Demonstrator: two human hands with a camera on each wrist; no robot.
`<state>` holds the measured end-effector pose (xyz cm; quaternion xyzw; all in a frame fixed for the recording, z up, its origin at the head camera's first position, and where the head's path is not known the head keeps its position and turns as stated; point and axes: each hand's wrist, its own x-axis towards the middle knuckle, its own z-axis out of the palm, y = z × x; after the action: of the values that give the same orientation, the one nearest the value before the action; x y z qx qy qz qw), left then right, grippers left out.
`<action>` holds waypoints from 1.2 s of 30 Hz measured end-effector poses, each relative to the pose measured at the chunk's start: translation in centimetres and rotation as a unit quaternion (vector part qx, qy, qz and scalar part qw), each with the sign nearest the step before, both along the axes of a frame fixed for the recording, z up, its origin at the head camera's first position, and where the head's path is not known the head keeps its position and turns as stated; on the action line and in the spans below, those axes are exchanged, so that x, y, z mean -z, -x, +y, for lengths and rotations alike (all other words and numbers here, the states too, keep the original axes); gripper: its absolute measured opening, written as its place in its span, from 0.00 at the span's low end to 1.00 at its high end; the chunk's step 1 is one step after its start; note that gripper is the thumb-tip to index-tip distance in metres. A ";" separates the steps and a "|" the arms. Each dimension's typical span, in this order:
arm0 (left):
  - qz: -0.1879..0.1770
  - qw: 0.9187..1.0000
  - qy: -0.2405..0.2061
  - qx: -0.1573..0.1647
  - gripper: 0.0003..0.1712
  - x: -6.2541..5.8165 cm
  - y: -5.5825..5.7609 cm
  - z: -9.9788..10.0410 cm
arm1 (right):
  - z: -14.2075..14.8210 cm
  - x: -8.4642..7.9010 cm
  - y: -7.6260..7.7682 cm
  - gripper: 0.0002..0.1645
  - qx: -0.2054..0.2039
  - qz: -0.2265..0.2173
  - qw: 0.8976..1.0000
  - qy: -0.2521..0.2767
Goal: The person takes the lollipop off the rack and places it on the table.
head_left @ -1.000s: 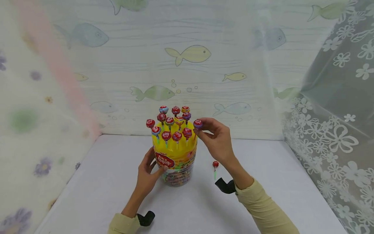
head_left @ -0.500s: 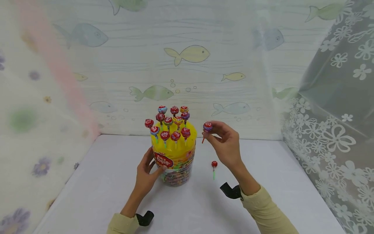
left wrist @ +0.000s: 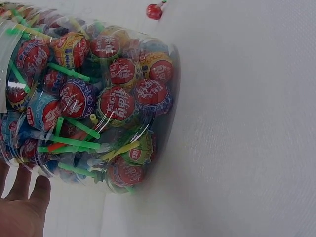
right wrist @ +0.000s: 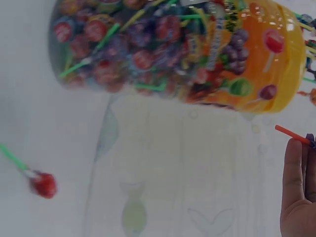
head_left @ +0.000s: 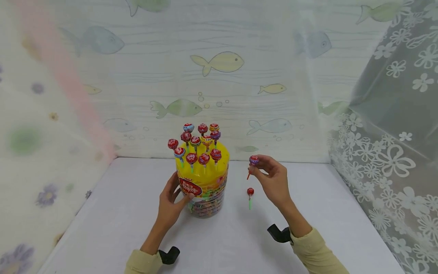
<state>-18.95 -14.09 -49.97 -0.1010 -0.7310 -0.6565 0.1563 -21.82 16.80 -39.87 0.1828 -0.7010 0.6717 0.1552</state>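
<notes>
A clear tub [left wrist: 94,103] packed with wrapped lollipops stands upright on the table, topped by a yellow lid [head_left: 205,173]. Several lollipops [head_left: 192,158] stick up from that lid. My left hand [head_left: 170,205] grips the tub's left side, thumb on the label and fingers behind. To the right of the tub, my right hand [head_left: 273,182] pinches a purple-and-red lollipop [head_left: 254,160] just above the table's far part, its orange stick [right wrist: 292,134] pointing down in the head view. Below it a red lollipop [head_left: 250,191] with a green stick lies on the table.
The white table [head_left: 113,228] ends at a back curtain [head_left: 219,91] printed with fish. Flowered sheets hang at the left [head_left: 44,152] and right. Black camera mounts [head_left: 278,233] sit on both wrists.
My right hand has carried the purple-and-red lollipop away from the lid's right edge, to the right and slightly down. The left hand has kept its grip on the tub.
</notes>
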 end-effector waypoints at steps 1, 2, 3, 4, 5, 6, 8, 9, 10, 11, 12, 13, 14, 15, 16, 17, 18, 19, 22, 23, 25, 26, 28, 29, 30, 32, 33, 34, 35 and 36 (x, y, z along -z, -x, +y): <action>-0.001 1.000 0.000 -0.001 0.47 0.0 0.0 0.0 | 0.2 0.4 0.0 0.17 0.002 -0.008 1.000 -0.004; -0.002 1.000 0.001 -0.002 0.47 0.1 0.0 0.0 | 0.4 0.8 0.0 0.17 0.003 -0.016 1.000 -0.006; -0.002 1.000 0.000 -0.002 0.47 0.1 0.0 0.0 | 0.6 1.2 0.0 0.16 0.006 -0.023 1.000 -0.011; -0.003 1.000 0.000 -0.002 0.47 0.1 0.0 0.0 | 0.7 1.6 0.0 0.16 0.009 -0.030 0.999 -0.014; -0.003 1.000 -0.001 -0.002 0.48 0.1 0.1 0.0 | 0.9 2.0 0.1 0.16 0.011 -0.037 0.999 -0.017; -0.004 1.000 -0.001 -0.002 0.48 0.1 0.1 0.0 | 1.0 2.3 0.1 0.16 0.013 -0.043 0.999 -0.020; -0.005 1.000 -0.002 -0.002 0.48 0.1 0.1 -0.1 | 1.3 3.0 0.2 0.17 0.018 -0.056 0.998 -0.026; -0.006 1.000 -0.002 -0.003 0.48 0.0 0.0 -0.1 | 1.4 3.4 0.3 0.17 0.019 -0.062 0.997 -0.028; -0.007 1.000 -0.003 -0.003 0.48 0.0 0.0 -0.1 | 1.5 3.7 0.3 0.17 0.019 -0.068 0.997 -0.028; -0.007 1.000 -0.003 -0.004 0.48 0.1 0.0 -0.1 | 1.6 4.1 0.4 0.17 0.020 -0.073 0.997 -0.030; -0.008 1.000 -0.003 -0.003 0.48 0.1 0.0 -0.1 | 1.7 4.4 0.5 0.18 0.021 -0.077 0.996 -0.031; -0.009 1.000 -0.002 -0.004 0.48 0.1 0.0 -0.1 | 1.8 4.7 0.6 0.17 0.024 -0.080 0.996 -0.033; -0.009 1.000 -0.002 -0.003 0.48 0.1 0.0 -0.1 | 2.0 5.0 0.7 0.17 0.027 -0.083 0.996 -0.034; -0.010 1.000 -0.001 -0.003 0.48 0.1 0.1 -0.1 | 2.1 5.3 0.8 0.17 0.030 -0.087 0.995 -0.035; -0.010 1.000 -0.001 -0.002 0.48 0.1 0.1 -0.1 | 2.2 5.6 0.8 0.17 0.031 -0.091 0.995 -0.036; -0.009 1.000 0.000 -0.002 0.48 0.1 0.1 -0.1 | 2.4 5.9 0.9 0.17 0.035 -0.095 0.994 -0.038; -0.009 1.000 0.000 -0.001 0.48 0.1 0.1 -0.1 | 2.5 6.2 1.0 0.17 0.037 -0.100 0.994 -0.040; -0.009 1.000 0.000 -0.002 0.48 0.1 0.1 -0.1 | 2.6 6.5 1.0 0.17 0.039 -0.106 0.993 -0.042; -0.009 1.000 0.000 -0.003 0.49 0.1 0.0 0.0 | 3.0 7.3 1.2 0.18 0.038 -0.132 0.990 -0.045; -0.009 1.000 0.000 -0.004 0.49 0.1 0.0 0.0 | 3.1 7.6 1.2 0.18 0.037 -0.145 0.988 -0.043; -0.010 1.000 0.000 -0.004 0.49 0.1 0.0 -0.1 | 3.3 8.0 1.4 0.19 0.036 -0.174 0.983 -0.042; -0.010 1.000 0.001 -0.004 0.49 0.1 0.0 -0.1 | 3.5 8.3 1.4 0.19 0.035 -0.190 0.980 -0.043; -0.011 1.000 0.001 -0.004 0.49 0.0 0.0 -0.1 | 3.8 8.7 1.6 0.20 0.033 -0.223 0.973 -0.051; -0.011 1.000 0.000 -0.004 0.49 0.0 0.0 0.0 | 3.9 8.9 1.7 0.20 0.036 -0.238 0.969 -0.058; -0.011 1.000 0.000 -0.003 0.48 0.0 0.0 0.0 | 4.1 9.2 1.8 0.20 0.038 -0.251 0.965 -0.066; -0.009 1.000 -0.002 -0.002 0.48 0.0 0.0 0.0 | 4.3 9.5 1.9 0.21 0.041 -0.278 0.956 -0.084; -0.008 1.000 -0.003 -0.002 0.48 0.0 0.0 0.0 | 4.4 9.7 2.0 0.21 0.043 -0.288 0.952 -0.095; -0.007 1.000 -0.004 -0.002 0.48 0.0 0.0 0.0 | 4.5 9.9 2.0 0.22 0.044 -0.298 0.948 -0.104; -0.006 1.000 -0.004 -0.002 0.48 0.1 0.0 0.0 | 4.6 10.1 2.1 0.22 0.046 -0.306 0.944 -0.113; -0.006 1.000 -0.003 -0.002 0.48 0.1 0.0 0.0 | 4.6 10.2 2.2 0.22 0.048 -0.314 0.940 -0.121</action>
<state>-18.97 -14.11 -50.08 -0.0951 -0.7299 -0.6591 0.1540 -23.97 21.42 -50.08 -0.0540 -0.7983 0.5965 -0.0639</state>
